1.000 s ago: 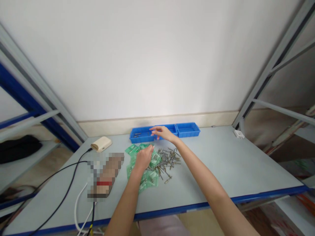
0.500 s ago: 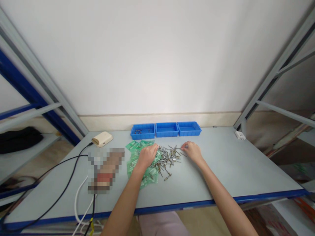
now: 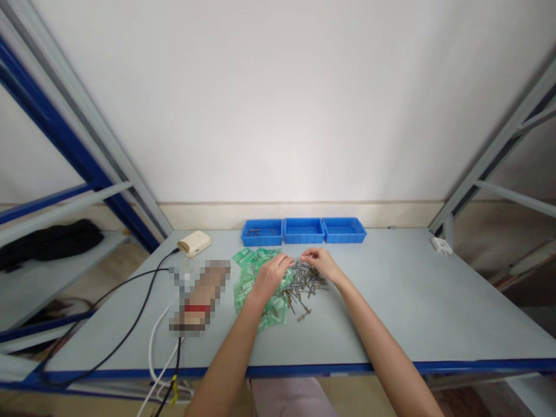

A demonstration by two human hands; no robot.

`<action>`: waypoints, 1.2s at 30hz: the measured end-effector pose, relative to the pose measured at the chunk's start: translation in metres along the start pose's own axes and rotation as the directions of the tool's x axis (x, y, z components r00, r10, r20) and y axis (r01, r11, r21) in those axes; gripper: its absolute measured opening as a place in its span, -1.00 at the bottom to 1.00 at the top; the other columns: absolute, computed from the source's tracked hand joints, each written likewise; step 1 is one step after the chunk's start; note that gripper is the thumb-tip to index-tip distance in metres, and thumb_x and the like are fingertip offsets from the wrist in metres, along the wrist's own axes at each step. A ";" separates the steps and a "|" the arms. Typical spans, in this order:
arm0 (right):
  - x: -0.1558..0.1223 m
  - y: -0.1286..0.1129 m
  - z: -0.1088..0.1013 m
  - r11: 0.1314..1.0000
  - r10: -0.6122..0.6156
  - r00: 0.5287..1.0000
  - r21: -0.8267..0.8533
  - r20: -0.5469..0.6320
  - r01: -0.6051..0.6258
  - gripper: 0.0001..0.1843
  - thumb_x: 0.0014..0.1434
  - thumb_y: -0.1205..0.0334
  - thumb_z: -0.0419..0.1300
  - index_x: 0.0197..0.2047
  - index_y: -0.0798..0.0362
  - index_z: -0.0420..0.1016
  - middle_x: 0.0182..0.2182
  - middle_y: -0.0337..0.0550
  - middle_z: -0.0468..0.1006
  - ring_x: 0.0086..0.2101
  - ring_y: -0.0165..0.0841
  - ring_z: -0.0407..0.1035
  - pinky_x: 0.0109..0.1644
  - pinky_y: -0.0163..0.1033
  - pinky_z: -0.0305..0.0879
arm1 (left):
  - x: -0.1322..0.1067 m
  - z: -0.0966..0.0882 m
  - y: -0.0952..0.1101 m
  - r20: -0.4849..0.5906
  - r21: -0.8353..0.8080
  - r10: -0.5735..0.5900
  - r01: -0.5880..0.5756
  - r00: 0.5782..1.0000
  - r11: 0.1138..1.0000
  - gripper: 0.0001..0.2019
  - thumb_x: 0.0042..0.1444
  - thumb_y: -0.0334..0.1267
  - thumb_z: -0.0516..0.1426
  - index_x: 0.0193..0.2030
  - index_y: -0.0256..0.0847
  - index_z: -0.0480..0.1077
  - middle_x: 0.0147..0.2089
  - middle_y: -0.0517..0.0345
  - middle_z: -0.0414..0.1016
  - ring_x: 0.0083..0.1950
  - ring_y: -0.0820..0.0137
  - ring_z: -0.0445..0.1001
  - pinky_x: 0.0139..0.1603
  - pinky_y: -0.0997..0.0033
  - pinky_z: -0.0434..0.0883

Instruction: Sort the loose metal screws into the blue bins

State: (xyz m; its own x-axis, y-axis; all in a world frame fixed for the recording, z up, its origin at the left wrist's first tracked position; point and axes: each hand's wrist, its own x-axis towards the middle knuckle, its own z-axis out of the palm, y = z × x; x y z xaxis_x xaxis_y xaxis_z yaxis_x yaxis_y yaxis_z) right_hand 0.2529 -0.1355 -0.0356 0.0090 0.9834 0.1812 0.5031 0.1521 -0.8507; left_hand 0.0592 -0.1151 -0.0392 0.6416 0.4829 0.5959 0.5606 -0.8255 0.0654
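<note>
Handling loose metal pins (image 3: 299,282): best singly, light fingertip pinch. Left hand (image 3: 271,276), right hand (image 3: 323,262): fingers curled; whether clamped, cannot tell.

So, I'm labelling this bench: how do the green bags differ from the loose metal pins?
The green bags are broad, see-through plastic; the metal pins are thin, silvery and brassy rods.
The bags lie by the left hand; the pins spread to their right, by the right hand.
Both lie on the table in front of the blue trays.
</note>
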 end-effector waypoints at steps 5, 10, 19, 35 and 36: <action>-0.012 0.002 0.006 0.998 -0.018 1.000 0.053 -0.013 0.019 -0.70 0.15 0.08 0.08 -0.34 0.12 0.51 -0.42 -0.14 0.55 -0.46 -0.39 0.36 -0.35 -0.30 0.26 | 0.000 0.000 0.001 0.004 -0.019 -0.030 0.030 1.000 0.999 -0.75 0.33 -0.28 -0.09 -0.26 -0.26 0.36 -0.30 0.11 0.44 -0.24 0.41 0.44 -0.20 0.43 0.38; -0.023 -0.010 0.005 0.976 -0.201 0.979 -0.090 -0.037 0.197 -0.83 0.15 0.16 0.14 -0.24 0.03 0.50 -0.28 -0.15 0.58 -0.35 -0.37 0.40 -0.17 -0.25 0.27 | -0.001 0.003 -0.001 -0.003 0.001 -0.067 0.067 0.998 0.998 -0.72 0.35 -0.27 -0.12 -0.26 -0.27 0.36 -0.31 0.11 0.43 -0.25 0.42 0.44 -0.23 0.44 0.37; -0.024 -0.018 0.003 0.967 -0.158 0.982 -0.217 -0.104 0.133 -0.75 0.23 0.17 0.07 -0.32 0.01 0.56 -0.36 -0.17 0.61 -0.38 -0.34 0.44 -0.20 -0.26 0.23 | 0.002 -0.002 0.003 0.005 -0.008 -0.024 0.024 1.000 1.000 -0.74 0.34 -0.22 -0.09 -0.25 -0.27 0.35 -0.30 0.12 0.44 -0.26 0.42 0.43 -0.24 0.45 0.36; -0.025 -0.021 -0.001 0.935 -0.195 0.981 -0.307 -0.019 0.179 -0.62 0.30 0.07 -0.01 -0.43 0.01 0.49 -0.49 -0.23 0.57 -0.43 -0.37 0.40 -0.25 -0.29 0.14 | 0.000 0.002 0.002 0.043 0.004 -0.017 0.016 0.999 1.000 -0.71 0.35 -0.26 -0.13 -0.26 -0.25 0.37 -0.34 0.11 0.45 -0.30 0.40 0.44 -0.27 0.44 0.32; -0.025 -0.019 -0.001 0.946 -0.188 0.982 -0.275 -0.025 0.174 -0.68 0.29 0.08 0.01 -0.36 0.00 0.50 -0.48 -0.24 0.57 -0.43 -0.37 0.40 -0.25 -0.30 0.15 | 0.000 0.002 0.002 0.053 0.009 -0.019 0.019 0.998 1.000 -0.70 0.35 -0.26 -0.13 -0.27 -0.24 0.37 -0.35 0.11 0.45 -0.31 0.40 0.44 -0.28 0.44 0.32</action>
State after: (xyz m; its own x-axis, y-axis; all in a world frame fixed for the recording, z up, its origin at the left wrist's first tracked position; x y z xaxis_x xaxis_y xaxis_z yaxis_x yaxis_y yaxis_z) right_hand 0.2435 -0.1628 -0.0232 -0.0638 0.9344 0.3506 0.7146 0.2880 -0.6375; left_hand 0.0611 -0.1161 -0.0405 0.6576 0.5133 0.5514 0.5772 -0.8137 0.0691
